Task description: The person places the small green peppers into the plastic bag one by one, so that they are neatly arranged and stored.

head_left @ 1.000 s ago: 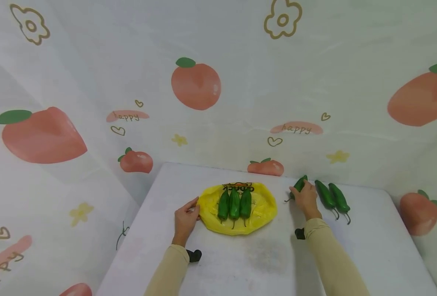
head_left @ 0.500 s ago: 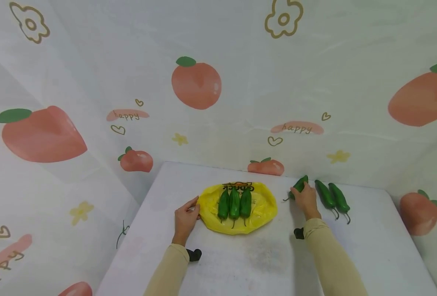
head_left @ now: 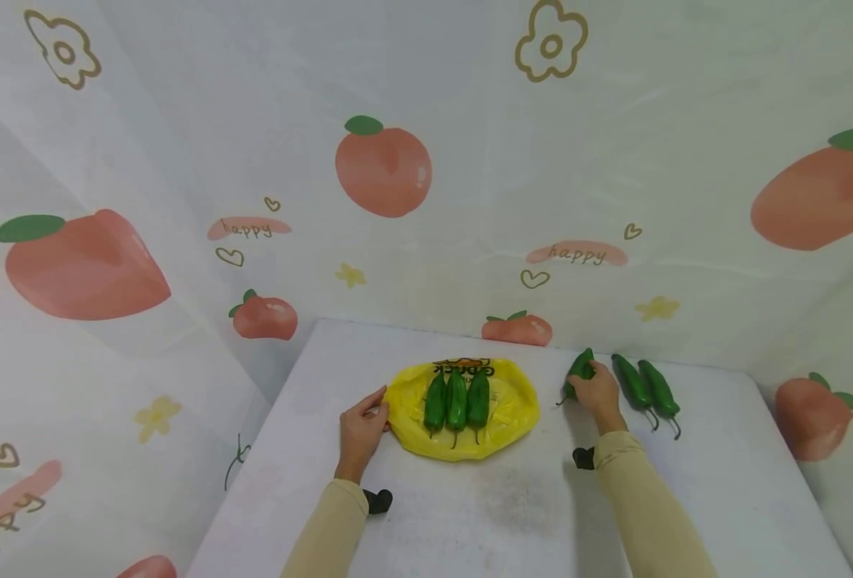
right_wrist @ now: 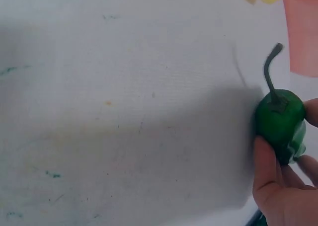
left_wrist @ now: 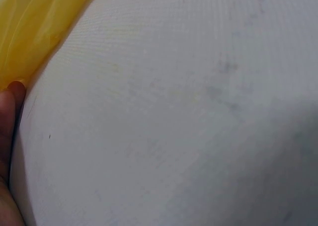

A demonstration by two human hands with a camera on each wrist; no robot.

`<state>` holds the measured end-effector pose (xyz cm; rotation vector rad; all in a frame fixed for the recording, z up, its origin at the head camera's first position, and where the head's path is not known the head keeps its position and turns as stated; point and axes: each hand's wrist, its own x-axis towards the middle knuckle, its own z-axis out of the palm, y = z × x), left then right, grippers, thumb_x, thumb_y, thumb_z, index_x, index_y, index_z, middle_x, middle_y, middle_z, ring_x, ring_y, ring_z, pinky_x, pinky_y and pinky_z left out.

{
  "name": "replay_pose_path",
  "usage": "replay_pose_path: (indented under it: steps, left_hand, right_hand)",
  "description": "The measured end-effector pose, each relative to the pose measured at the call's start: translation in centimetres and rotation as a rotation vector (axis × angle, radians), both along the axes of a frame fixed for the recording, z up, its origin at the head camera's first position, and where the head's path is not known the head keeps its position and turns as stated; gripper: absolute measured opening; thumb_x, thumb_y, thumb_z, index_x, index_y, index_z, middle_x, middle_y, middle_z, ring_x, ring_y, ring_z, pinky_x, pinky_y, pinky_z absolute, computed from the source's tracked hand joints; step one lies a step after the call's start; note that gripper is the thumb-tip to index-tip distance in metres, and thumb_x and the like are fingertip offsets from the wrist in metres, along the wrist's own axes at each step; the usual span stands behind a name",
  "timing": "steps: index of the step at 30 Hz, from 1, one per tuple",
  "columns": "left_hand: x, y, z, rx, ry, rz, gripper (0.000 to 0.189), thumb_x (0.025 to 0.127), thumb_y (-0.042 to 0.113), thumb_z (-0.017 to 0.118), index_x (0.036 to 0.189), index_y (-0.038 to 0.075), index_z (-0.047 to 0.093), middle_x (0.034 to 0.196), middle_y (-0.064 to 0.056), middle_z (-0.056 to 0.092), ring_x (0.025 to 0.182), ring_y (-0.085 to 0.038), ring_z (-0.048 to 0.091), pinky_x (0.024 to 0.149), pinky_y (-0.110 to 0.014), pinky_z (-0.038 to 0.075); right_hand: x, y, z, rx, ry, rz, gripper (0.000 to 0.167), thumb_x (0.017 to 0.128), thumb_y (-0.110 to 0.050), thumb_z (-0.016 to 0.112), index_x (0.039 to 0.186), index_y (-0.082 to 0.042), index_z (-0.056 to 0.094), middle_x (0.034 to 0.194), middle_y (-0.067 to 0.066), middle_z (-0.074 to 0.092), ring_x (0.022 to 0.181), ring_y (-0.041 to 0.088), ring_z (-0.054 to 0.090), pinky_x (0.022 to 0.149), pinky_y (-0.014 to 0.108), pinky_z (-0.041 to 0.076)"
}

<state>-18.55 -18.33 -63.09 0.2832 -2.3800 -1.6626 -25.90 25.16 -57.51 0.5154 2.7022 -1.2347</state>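
A yellow plastic bag [head_left: 516, 409] with dark print along its far edge lies spread on the white table, with three green chili peppers [head_left: 456, 401] side by side on it. At its left rim my left hand [head_left: 358, 432] pinches the edge; in the left wrist view a fingertip [left_wrist: 18, 89] meets the yellow plastic. To the right of the bag, my right hand [head_left: 600, 397] grips another green chili pepper [right_wrist: 279, 119] between thumb and fingers, its stem pointing towards the near left. Two more chili peppers [head_left: 632, 382] lie parallel just right of that hand.
The white table [head_left: 499, 530] meets a printed cloth wall [head_left: 426, 273] right behind the peppers. More cloth hangs along both sides. Dark wrist devices [head_left: 378, 501] sit under both forearms.
The pepper in my right hand has turned a little, so its stem now points more towards me. My left hand and the peppers on the bag have stayed put.
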Motion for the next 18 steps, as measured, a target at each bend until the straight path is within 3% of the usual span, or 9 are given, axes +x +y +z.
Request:
replay_pose_path:
  steps: [7,18]
  left_hand:
    - [0.1,0.1,0.0,-0.004,-0.019,0.0,0.034,0.094,0.022,0.071,0.128,0.026,0.073,0.115,-0.008,0.075,0.059,-0.011,0.065,0.059,-0.02,0.059]
    - [0.0,0.0,0.0,-0.003,-0.015,-0.003,0.034,0.094,0.023,0.071,0.128,0.026,0.073,0.113,-0.007,0.076,0.06,-0.012,0.066,0.06,-0.019,0.059]
  right_hand:
    - [0.7,0.2,0.6,-0.018,0.002,-0.036,0.077,0.096,-0.022,0.055,0.156,0.012,0.021,0.15,0.04,0.038,0.137,0.051,0.041,0.114,0.059,0.041]
    - [1.3,0.1,1.0,-0.058,0.001,-0.054,0.084,0.093,-0.024,0.055,0.159,0.008,0.015,0.151,0.04,0.036,0.138,0.05,0.04,0.116,0.06,0.04]
